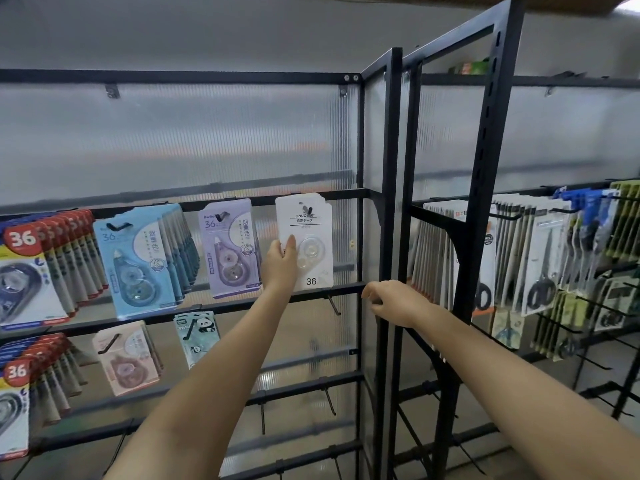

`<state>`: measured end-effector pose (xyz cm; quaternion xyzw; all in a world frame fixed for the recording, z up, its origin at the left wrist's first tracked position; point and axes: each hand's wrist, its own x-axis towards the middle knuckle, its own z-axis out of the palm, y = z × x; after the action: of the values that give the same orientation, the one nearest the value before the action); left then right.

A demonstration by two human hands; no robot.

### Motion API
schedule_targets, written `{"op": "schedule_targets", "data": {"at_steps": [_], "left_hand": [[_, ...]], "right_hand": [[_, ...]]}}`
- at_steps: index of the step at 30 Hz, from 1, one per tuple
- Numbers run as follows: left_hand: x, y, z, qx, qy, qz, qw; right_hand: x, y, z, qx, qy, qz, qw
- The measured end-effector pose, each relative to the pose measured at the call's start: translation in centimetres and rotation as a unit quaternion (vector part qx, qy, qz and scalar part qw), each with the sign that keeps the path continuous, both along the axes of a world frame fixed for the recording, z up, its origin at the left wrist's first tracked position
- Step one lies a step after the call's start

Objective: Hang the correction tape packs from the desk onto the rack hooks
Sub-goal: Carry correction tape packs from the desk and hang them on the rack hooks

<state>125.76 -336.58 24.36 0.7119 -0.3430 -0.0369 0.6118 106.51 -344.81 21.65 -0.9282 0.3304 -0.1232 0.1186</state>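
Your left hand (282, 261) pinches the white correction tape pack (304, 242) on its hook (306, 208) near the rack's (388, 237) right post; right hand (394, 301) loose, empty. Early release may drop it.

A left hand (282, 263) holds white carded correction tape packs (306, 244) hanging on a black metal rack hook (306, 208); the right hand (391, 301), fingers loosely curled, hovers beside the black upright post (389, 202).
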Motion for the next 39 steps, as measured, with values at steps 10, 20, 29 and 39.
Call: {"op": "schedule_targets", "data": {"at_steps": [10, 20, 29, 39], "left_hand": [[1.1, -1.6, -0.1, -0.022, 0.040, -0.002, 0.999], [1.1, -1.5, -1.1, -0.003, 0.055, 0.009, 0.998], [-0.4, 3.7, -3.8, 0.208, 0.012, -0.077, 0.975], [5.5, 24.6, -5.6, 0.437, -0.136, -0.052, 0.888]], "right_hand": [[-0.9, -1.1, -0.3, 0.012, 0.017, 0.000, 1.000], [0.2, -1.1, -0.6, 0.028, 0.028, -0.001, 0.999], [5.0, 2.7, -0.8, 0.004, 0.076, -0.006, 0.997], [15.5, 19.4, -0.8, -0.012, 0.173, 0.118, 0.978]]}}
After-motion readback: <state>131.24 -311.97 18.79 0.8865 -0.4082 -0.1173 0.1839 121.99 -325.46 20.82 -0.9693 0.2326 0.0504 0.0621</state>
